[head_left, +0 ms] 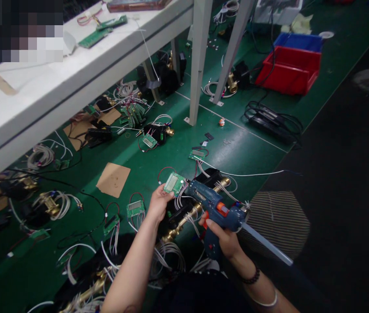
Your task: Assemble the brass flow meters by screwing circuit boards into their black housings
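My left hand (160, 202) pinches a green circuit board (173, 183) with a small display by its lower edge. Wrapped round the grip of a dark blue hot glue gun (215, 204) is my right hand (221, 237), with fingers at the orange trigger. The gun's nozzle points at the right edge of the board; whether they touch I cannot tell. A clear glue stick (267, 243) juts from the gun's back. Under both hands lie brass meter bodies (184, 224) with black housings and grey cables. Another board (136, 208) rests left of my left forearm.
A white table (112, 56) with circuit boards stands at the upper left, its legs (198, 65) reaching the green mat. Farther off are a red bin (290, 69) and a black power adapter (269, 121) with cable. Cardboard (113, 180) lies to the left, ridged cardboard (278, 221) to the right.
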`<state>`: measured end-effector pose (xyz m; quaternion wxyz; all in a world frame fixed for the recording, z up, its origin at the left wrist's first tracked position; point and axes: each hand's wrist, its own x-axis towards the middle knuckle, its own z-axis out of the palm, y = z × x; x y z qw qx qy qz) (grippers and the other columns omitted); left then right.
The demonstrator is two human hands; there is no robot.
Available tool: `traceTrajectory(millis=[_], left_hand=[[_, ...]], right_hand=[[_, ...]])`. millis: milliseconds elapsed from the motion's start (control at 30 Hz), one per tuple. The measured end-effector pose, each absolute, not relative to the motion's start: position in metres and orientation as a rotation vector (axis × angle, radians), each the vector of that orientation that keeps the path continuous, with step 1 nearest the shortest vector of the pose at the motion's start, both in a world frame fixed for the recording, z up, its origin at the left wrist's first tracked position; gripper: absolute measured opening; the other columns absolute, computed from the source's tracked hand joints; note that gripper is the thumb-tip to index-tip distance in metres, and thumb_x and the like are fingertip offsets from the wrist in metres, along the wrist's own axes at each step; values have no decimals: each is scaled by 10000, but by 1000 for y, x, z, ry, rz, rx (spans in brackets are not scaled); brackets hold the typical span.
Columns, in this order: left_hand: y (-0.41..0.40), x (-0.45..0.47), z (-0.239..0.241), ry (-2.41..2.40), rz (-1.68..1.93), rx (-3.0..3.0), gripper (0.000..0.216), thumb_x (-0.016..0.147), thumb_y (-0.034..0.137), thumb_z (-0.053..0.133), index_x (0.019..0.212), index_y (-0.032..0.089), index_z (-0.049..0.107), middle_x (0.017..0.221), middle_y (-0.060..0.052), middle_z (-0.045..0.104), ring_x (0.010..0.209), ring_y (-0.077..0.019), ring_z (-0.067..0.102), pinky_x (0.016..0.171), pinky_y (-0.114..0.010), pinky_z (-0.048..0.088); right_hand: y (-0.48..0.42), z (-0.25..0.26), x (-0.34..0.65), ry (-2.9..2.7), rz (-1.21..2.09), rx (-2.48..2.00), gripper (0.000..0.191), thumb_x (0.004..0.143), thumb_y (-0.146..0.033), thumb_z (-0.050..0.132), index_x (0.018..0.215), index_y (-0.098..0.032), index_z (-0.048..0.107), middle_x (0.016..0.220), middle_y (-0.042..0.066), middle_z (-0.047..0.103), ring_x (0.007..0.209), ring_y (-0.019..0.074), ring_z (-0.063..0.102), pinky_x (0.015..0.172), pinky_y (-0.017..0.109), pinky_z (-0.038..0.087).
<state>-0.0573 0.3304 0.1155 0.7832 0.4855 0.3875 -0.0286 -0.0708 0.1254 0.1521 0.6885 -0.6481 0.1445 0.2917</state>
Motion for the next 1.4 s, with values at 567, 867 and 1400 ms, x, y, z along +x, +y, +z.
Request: traceTrajectory(millis=[567,867,1400], left_hand=[[370,4,93,1126,-325,2091,449,824,166,632,1247,128,484,1338,-140,451,1274,-300,390,1068,-543,303],[305,145,75,741,-555,2213,284,830,266,655,1070,125,600,1167,-104,590,1135,-251,529,1007,-497,395],[319,104,109,735,-211,1346,450,559,369,843,894,126,666,898,-74,686,803,-182,635,744,-317,554]], right_hand=[[94,149,-46,347,506,-1415,324,711,-484,698,893,-217,714,951,75,702,953,283,625,948,432,446],[75,131,-53,458,395,-1431,331,743,-483,671,942,-220,704,1017,81,686,1002,293,607,1001,459,412],[101,133,-13,213,538,-1253,237,837,-401,613,1019,-259,665,1004,57,677,985,262,613,940,420,477]])
